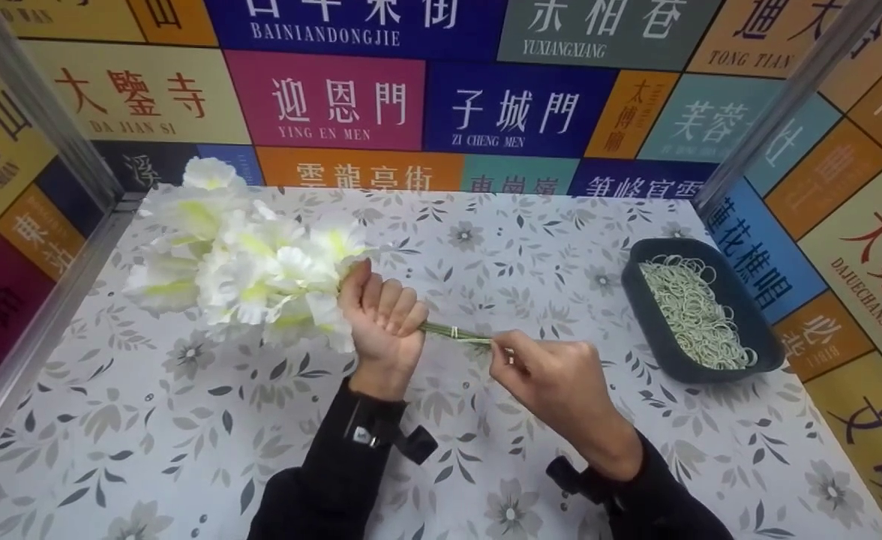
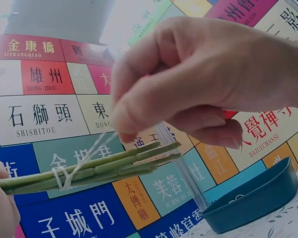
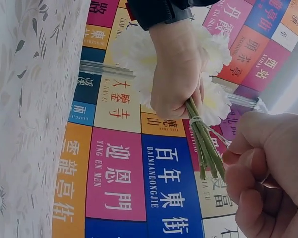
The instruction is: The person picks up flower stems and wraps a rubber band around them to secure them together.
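A bunch of white artificial flowers [image 1: 261, 262] with pale green centres lies to the left in the head view. My left hand [image 1: 385, 315] grips its green stems [image 2: 109, 168] just below the blooms. The cut stem ends point right, toward my right hand [image 1: 553, 375]. Between thumb and forefinger, the right hand pinches a pale rubber band [image 2: 87, 153], stretched away from the stems. In the left wrist view the band loops round the stems near their ends. The right wrist view shows the same loop just below the left fist.
On the right of the table stands a dark oblong tub [image 1: 636, 300] holding many pale rubber bands [image 1: 700, 315]. A patterned cloth [image 1: 441, 465] covers the table. Panels with coloured lettering [image 1: 328, 97] close off the back and sides, with clear corner posts [image 1: 771, 105].
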`<state>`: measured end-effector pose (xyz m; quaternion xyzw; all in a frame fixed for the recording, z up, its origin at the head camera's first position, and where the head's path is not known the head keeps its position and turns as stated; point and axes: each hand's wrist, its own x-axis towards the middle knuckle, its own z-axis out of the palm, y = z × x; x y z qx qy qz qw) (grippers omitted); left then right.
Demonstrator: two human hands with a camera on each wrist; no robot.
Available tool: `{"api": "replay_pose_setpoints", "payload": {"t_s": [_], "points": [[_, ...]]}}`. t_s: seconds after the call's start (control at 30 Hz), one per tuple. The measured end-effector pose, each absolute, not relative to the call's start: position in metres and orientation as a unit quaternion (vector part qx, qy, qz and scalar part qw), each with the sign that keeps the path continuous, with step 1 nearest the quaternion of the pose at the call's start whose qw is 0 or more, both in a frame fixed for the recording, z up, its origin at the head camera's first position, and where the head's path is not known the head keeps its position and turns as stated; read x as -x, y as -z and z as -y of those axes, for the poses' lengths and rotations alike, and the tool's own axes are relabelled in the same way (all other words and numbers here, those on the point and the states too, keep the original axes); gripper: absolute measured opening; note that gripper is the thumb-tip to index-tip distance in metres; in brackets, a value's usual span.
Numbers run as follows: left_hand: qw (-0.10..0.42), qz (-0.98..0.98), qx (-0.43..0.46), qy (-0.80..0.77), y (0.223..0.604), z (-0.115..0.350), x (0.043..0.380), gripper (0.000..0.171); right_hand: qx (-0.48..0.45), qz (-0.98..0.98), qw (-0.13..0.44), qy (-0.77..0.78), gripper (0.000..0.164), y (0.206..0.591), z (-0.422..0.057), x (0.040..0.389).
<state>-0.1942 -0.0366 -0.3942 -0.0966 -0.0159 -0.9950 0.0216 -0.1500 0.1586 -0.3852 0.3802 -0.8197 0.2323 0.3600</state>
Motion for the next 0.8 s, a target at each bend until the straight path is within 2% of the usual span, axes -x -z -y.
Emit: {"api": "replay_pose_setpoints", "payload": {"t_s": [0.2, 0.3, 0.57, 0.8], "points": [[0.013, 0.012, 0.097, 0.995, 0.396, 0.032, 0.194, 0.054, -0.449, 0.778, 0.376, -0.228, 0.014, 0.392, -0.15, 0.149], [0.01, 0.013, 0.112, 0.994, 0.396, 0.028, 0.192, 0.052, -0.486, 0.746, 0.362, -0.278, 0.019, 0.398, -0.143, 0.149], [0.033, 0.029, 0.146, 0.988, 0.394, 0.024, 0.188, 0.051, -0.519, 0.698, 0.219, -0.441, 0.022, 0.403, -0.142, 0.15], [0.036, 0.034, 0.159, 0.986, 0.395, 0.023, 0.189, 0.054, -0.504, 0.748, 0.095, -0.42, 0.014, 0.4, -0.147, 0.15]]}}
